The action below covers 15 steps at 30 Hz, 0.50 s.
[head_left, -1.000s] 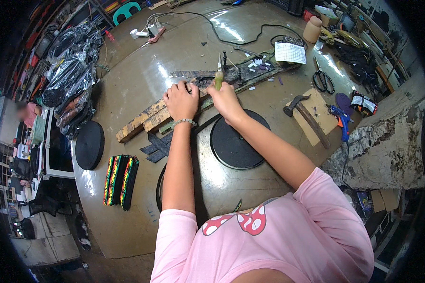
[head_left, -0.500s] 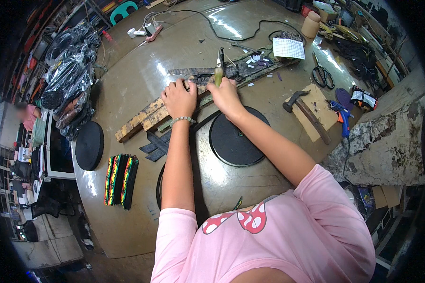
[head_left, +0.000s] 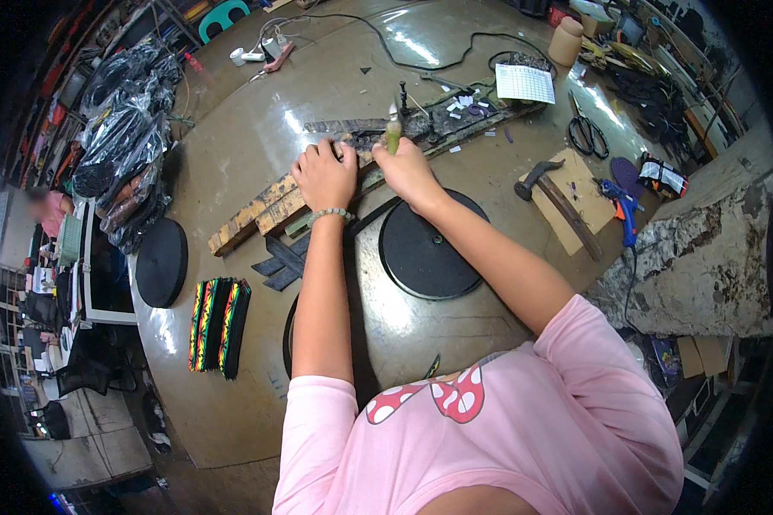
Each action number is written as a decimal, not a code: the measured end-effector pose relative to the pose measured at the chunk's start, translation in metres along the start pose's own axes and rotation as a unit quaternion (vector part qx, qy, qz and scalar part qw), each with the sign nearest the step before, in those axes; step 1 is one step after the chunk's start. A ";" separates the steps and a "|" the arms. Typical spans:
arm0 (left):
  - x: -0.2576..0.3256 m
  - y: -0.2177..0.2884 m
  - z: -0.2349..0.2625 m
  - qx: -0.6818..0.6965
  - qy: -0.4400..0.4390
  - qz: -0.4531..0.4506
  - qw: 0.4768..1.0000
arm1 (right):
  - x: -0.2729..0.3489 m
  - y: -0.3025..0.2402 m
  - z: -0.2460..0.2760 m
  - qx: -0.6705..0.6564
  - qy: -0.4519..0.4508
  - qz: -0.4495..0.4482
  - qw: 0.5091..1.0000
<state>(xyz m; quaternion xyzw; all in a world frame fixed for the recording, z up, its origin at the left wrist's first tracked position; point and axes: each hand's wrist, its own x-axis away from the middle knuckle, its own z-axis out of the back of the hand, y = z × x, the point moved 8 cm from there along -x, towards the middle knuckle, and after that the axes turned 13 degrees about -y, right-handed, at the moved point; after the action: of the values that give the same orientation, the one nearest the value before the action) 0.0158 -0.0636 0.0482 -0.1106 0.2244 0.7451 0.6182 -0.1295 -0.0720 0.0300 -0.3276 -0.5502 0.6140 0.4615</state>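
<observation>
My left hand [head_left: 325, 178], a beaded bracelet at its wrist, rests on a worn wooden block [head_left: 270, 202], fingers bent down over it. Its fingertips are hidden, so what they pinch cannot be made out. Close beside it, my right hand [head_left: 408, 174] is closed round a tool with a yellow-green handle [head_left: 392, 137]. The tool's pale tip points away from me and is blurred; its kind is unclear. Below the hands lies a large roll of black webbing [head_left: 429, 249]. A black strap runs from it under my left forearm. Short black strap pieces [head_left: 279, 264] lie left of that forearm.
Patterned black straps [head_left: 219, 326] and another black roll [head_left: 161, 263] lie left. At right are a hammer [head_left: 563, 206] on cardboard, scissors [head_left: 587, 133] and a blue glue gun [head_left: 620, 209]. A paper sheet [head_left: 524, 84] and plastic-wrapped goods [head_left: 124, 129] sit farther off.
The tool in my right hand has tilted and shifted slightly left. My left hand stays on the wooden block. The whole view has moved a little.
</observation>
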 end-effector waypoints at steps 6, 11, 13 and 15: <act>-0.001 -0.007 -0.005 0.006 -0.008 -0.028 1.000 | 0.007 -0.008 -0.055 0.035 -0.035 0.064 0.997; -0.003 -0.008 -0.008 0.000 -0.031 0.010 0.999 | 0.017 -0.001 -0.016 0.075 0.096 0.098 0.988; -0.003 -0.006 -0.002 0.034 -0.038 0.021 0.998 | 0.018 0.012 -0.007 0.059 0.074 0.054 0.994; 0.002 -0.002 0.017 0.137 -0.005 -0.002 0.991 | 0.026 0.013 -0.001 0.095 0.098 0.053 0.989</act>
<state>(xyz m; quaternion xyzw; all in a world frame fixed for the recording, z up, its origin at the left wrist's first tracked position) 0.0189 -0.0541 0.0619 -0.0216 0.3212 0.7065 0.6302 -0.1405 -0.0467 0.0198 -0.3695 -0.4230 0.6519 0.5095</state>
